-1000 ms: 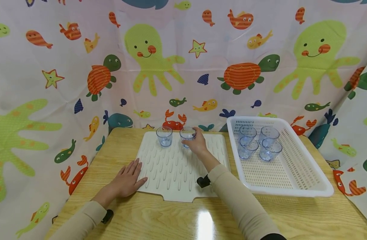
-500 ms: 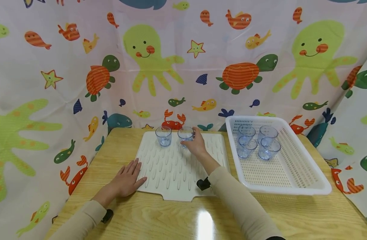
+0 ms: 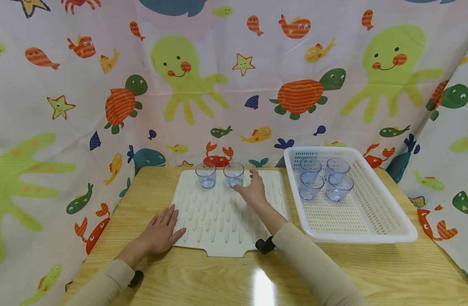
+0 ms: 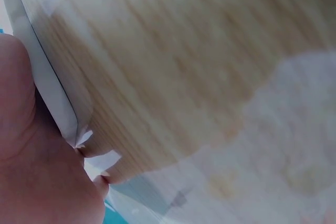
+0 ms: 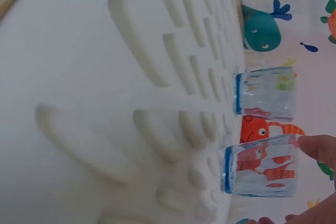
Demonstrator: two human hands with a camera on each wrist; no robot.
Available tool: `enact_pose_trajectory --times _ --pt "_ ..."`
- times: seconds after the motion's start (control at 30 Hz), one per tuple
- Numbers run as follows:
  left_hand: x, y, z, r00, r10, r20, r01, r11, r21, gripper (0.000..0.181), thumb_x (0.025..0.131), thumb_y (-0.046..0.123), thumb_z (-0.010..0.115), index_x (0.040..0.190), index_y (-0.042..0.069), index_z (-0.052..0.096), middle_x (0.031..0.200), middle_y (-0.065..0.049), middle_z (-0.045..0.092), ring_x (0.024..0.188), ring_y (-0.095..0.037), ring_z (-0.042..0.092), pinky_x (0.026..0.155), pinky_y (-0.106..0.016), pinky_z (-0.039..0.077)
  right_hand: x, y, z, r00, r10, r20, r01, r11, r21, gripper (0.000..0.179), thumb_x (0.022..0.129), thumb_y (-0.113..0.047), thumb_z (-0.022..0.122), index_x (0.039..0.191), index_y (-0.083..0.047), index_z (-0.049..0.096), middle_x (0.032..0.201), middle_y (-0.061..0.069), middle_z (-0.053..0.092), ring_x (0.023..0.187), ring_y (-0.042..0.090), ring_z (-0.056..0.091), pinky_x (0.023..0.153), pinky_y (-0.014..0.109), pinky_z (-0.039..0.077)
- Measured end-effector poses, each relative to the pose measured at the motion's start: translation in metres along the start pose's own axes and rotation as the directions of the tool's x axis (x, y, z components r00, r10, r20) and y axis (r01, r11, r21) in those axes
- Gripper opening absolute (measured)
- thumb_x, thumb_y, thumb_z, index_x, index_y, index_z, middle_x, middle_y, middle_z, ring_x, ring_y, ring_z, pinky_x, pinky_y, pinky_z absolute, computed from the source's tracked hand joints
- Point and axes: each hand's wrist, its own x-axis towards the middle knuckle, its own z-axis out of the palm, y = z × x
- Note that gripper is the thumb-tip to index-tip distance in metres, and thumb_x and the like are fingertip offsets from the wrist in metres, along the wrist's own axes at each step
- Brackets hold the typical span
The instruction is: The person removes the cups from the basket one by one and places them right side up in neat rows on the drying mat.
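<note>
Two clear blue-tinted glasses stand side by side at the back of a cream ribbed draining mat point(image 3: 218, 248). My right hand point(image 3: 254, 190) is just right of the right-hand glass point(image 3: 233, 175), thumb and fingers spread apart. In the right wrist view a fingertip shows right at the rim of the nearer glass point(image 5: 262, 166); the other glass point(image 5: 268, 94) stands beyond it. My left hand point(image 3: 161, 231) lies flat, its palm on the table and its fingers along the mat's left edge. The left wrist view shows part of that hand point(image 4: 42, 145) beside the mat's pale edge.
A white perforated basket point(image 3: 366, 239) stands right of the mat, with several similar glasses point(image 3: 338, 187) grouped in its left part. The wooden table point(image 3: 203, 280) reaches to a curtain point(image 3: 215, 68) printed with sea animals, which hangs behind and at both sides.
My right hand has let go of the right-hand glass and drawn slightly to the right. The glass stays on the mat. My left hand keeps its place, and the head view has shifted a little.
</note>
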Motion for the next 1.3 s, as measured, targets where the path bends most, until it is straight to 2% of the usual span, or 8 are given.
enact_pose_trajectory --times 0.27,0.47,0.67,0.87,1.03,1.17,1.3 --pt "-0.006 -0.006 -0.002 1.0 -0.016 0.004 0.016 1.0 0.016 0.091 0.104 0.065 0.035 0.162 -0.004 0.016 0.17 -0.024 0.006 0.156 -0.044 0.008 0.119 -0.068 0.009 -0.02 -0.007 -0.006 0.999 0.012 0.039 -0.013 1.0 0.018 0.085 0.088 -0.025 0.08 0.157 -0.008 0.032 0.157 0.019 0.04 0.144 0.037 0.04 0.114 0.053 0.039" --pt "-0.009 -0.006 -0.002 0.999 0.015 -0.038 -0.016 1.0 -0.012 0.087 0.106 0.061 0.038 0.161 -0.005 0.02 0.169 -0.025 0.01 0.155 -0.045 0.012 0.118 -0.07 0.012 -0.035 -0.01 -0.014 0.997 -0.029 0.074 0.028 0.999 0.022 0.086 0.088 -0.023 0.08 0.156 -0.004 0.032 0.158 0.019 0.039 0.145 0.038 0.038 0.115 0.053 0.038" --pt "-0.011 -0.002 -0.003 1.0 0.005 -0.007 -0.005 1.0 -0.019 0.089 0.106 0.062 0.036 0.161 -0.005 0.018 0.169 -0.025 0.008 0.155 -0.045 0.009 0.118 -0.069 0.009 -0.057 -0.012 -0.025 0.989 -0.027 0.147 0.02 0.999 0.05 0.086 0.088 -0.023 0.08 0.156 -0.004 0.032 0.159 0.017 0.038 0.148 0.037 0.034 0.115 0.054 0.036" --pt "-0.011 0.002 -0.009 1.0 0.019 -0.015 -0.019 0.999 -0.038 0.091 0.105 0.064 0.035 0.16 -0.006 0.018 0.169 -0.027 0.009 0.155 -0.046 0.009 0.118 -0.07 0.008 -0.073 -0.019 -0.034 0.976 -0.099 0.193 0.093 0.995 0.041 0.084 0.087 -0.024 0.081 0.155 -0.004 0.035 0.158 0.017 0.04 0.147 0.04 0.034 0.114 0.057 0.036" --pt "-0.005 0.0 -0.003 0.998 0.03 -0.053 -0.03 0.999 -0.01 0.087 0.106 0.061 0.037 0.16 -0.006 0.021 0.169 -0.026 0.011 0.155 -0.045 0.012 0.118 -0.07 0.012 -0.082 -0.019 -0.044 0.965 -0.15 0.216 0.158 0.987 -0.021 0.083 0.088 -0.025 0.08 0.155 -0.005 0.036 0.158 0.015 0.041 0.147 0.039 0.036 0.112 0.059 0.038" --pt "-0.004 0.001 -0.002 0.998 0.03 -0.046 -0.031 0.999 -0.009 0.084 0.107 0.055 0.042 0.16 -0.007 0.022 0.168 -0.026 0.012 0.154 -0.046 0.013 0.117 -0.07 0.013 -0.089 -0.014 -0.052 0.958 -0.17 0.229 0.189 0.98 -0.064 0.081 0.087 -0.027 0.081 0.154 -0.008 0.039 0.158 0.014 0.041 0.146 0.039 0.037 0.111 0.06 0.039" --pt "-0.002 0.001 -0.002 0.999 0.027 -0.019 -0.027 1.0 -0.006 0.088 0.106 0.061 0.037 0.161 -0.005 0.019 0.169 -0.025 0.009 0.155 -0.045 0.01 0.118 -0.069 0.011 -0.097 -0.011 -0.063 0.939 -0.23 0.254 0.259 0.962 -0.087 0.077 0.087 -0.026 0.081 0.152 -0.007 0.043 0.156 0.014 0.043 0.143 0.039 0.041 0.111 0.059 0.039"
